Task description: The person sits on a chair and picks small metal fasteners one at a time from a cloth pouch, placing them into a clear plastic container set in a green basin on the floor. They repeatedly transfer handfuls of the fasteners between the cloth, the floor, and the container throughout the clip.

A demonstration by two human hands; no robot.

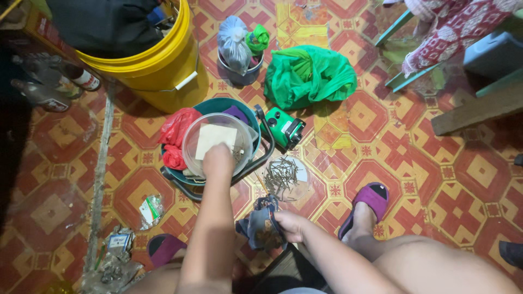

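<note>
Left hand (219, 161) dips into the clear bowl (192, 142), fingers curled out of sight, so its hold is unclear. Right hand (290, 225) grips a dark rag (260, 224) near the knees. A heap of nails (281, 175) lies sorted on a lid to the right; more remain in the bowl. Open floor (436, 179) lies right; the yellow bucket (163, 65) crowds the far left.

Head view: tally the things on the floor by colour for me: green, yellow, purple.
Green: 3 (large bag, small knotted bag, boxy device)
Yellow: 1 (bucket)
Purple: 2 (slipper on foot, slipper by knee)
Total: 6
</note>
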